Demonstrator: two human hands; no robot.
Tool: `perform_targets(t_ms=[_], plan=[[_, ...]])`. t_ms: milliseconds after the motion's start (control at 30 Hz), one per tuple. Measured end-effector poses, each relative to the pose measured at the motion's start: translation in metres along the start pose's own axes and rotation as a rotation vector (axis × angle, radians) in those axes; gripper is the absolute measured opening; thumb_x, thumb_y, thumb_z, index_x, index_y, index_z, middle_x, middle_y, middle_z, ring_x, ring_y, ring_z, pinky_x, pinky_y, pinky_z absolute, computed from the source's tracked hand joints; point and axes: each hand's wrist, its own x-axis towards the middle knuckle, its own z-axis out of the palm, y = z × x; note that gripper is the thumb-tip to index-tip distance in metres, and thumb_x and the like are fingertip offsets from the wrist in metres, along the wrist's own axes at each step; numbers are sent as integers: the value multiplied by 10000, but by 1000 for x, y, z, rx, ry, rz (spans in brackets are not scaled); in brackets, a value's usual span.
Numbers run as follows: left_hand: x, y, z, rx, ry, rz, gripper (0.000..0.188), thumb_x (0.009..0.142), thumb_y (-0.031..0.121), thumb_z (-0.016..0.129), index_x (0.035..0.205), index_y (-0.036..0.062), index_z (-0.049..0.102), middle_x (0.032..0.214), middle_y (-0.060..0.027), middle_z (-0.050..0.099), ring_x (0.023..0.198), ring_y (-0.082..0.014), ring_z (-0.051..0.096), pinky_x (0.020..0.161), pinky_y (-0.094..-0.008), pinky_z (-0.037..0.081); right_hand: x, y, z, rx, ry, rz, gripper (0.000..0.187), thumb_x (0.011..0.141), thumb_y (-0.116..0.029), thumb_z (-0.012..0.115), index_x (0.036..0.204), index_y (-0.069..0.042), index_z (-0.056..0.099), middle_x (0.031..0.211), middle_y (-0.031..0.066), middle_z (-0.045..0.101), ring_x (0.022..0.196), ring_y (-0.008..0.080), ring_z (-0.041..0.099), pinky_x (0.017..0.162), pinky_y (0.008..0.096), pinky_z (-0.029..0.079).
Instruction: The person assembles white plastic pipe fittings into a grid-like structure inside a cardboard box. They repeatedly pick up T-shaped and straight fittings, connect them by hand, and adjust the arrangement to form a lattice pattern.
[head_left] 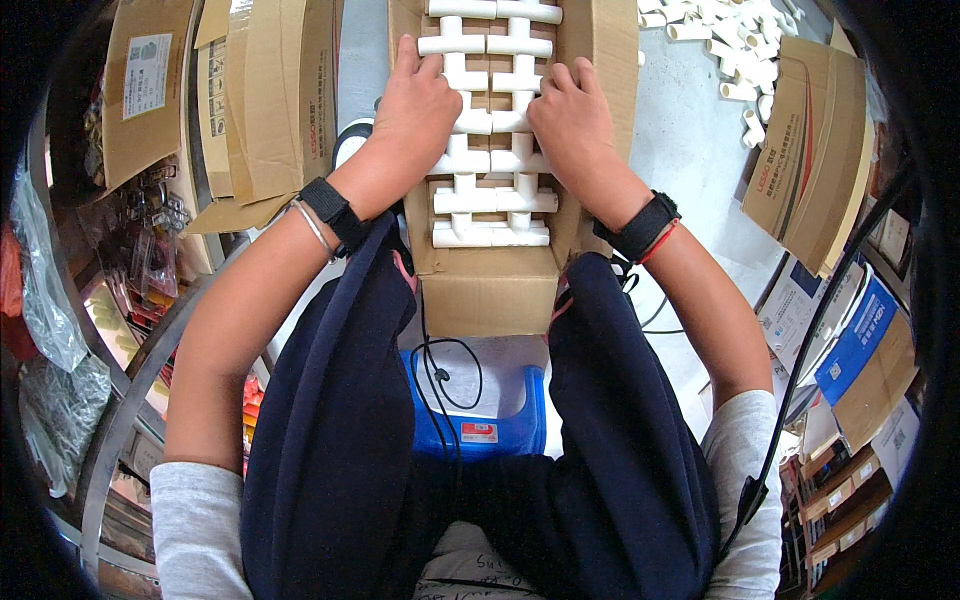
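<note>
White plastic fittings [465,238], mostly T-shaped, lie in two columns side by side inside an open cardboard box [490,305], which sits between the person's knees. Their long tubes run crosswise, one row beyond another, and short stems stand in line between the rows. A narrow seam parts the two columns.

The left hand [418,108] is over the left column, back of the hand up, with its fingers pointing away along the box's left side and the fingertips beside one of the upper tubes. The right hand [572,118] is at the right column, its fingers bent near the box's right wall. The hands are apart, one on each side of the seam; the fingers' undersides are hidden, so whether either hand is clamped on a fitting cannot be told. Each wrist wears a black band [640,230].

Beyond the box to the right, a loose heap [688,32] of similar white pieces lies on the grey floor [685,125], with a tilted carton [800,150] near it. More cartons [285,100] stand to the left. Below the box, a dark cord [479,375] loops above a blue plastic object [430,432] between the person's legs.
</note>
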Motion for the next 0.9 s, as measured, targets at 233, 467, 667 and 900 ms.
perform_targets(t_ms=[233, 467, 667, 900], plan=[[-7, -5, 9, -78, 122, 19, 179, 688, 256, 754, 765, 94, 759, 867, -50, 692, 1117, -229, 563, 1169, -523, 237, -2, 2, 3, -10, 26, -13, 149, 822, -205, 654, 897, -173, 778, 951, 9, 713, 1057, 191, 562, 1049, 392, 293], [-6, -4, 11, -92, 141, 10, 186, 676, 249, 757, 779, 94, 759, 860, -43, 689, 1131, -224, 561, 1167, -533, 239, -1, 0, 1, -18, 17, -2, 140, 806, -202, 670, 893, -173, 776, 954, 15, 713, 1060, 199, 562, 1035, 392, 300], [-3, -1, 10, -3, 139, -7, 112, 717, 183, 719, 792, 110, 759, 869, -36, 692, 1127, -216, 564, 1166, -550, 232, 2, -3, 1, -40, 10, 10, 147, 813, -210, 670, 907, -184, 779, 947, 5, 711, 1055, 195, 560, 1036, 395, 298], [-2, -2, 6, -26, 106, -9, 108, 747, 187, 715, 803, 105, 758, 897, -35, 694, 1119, -218, 566, 1162, -539, 240, 3, -4, 1, -39, -12, 20, 156, 829, -214, 656, 918, -179, 779, 947, 6, 711, 1050, 194, 559, 1027, 390, 297]])
